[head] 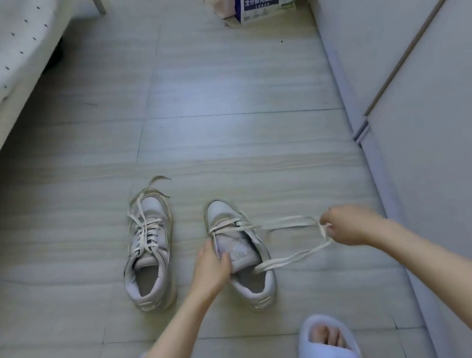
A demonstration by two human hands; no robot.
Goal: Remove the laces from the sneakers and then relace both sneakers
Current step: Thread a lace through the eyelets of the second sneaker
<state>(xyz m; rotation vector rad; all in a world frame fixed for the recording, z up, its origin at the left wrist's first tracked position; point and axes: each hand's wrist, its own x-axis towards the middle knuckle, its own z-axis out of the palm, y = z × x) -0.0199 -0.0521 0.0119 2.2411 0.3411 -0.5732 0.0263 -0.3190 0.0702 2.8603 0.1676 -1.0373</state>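
Your right hand [347,225] pinches the lace [284,223] out to the right of the right sneaker [240,248], toe pointing away on the floor [216,96]; your left hand [211,267] grips its tongue, probably. Pull rightward, across the shoe's length.

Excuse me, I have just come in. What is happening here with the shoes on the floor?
A person is working on the laces of two pale grey sneakers on the tiled floor. The left hand grips the tongue of the right-side grey sneaker, while the right hand pinches its flat cream lace and holds it out to the side. That lace is threaded only through the eyelets nearest the toe. The left-side grey sneaker stands apart, untouched, its lace loose but threaded. A foot in a white slipper rests nearby.
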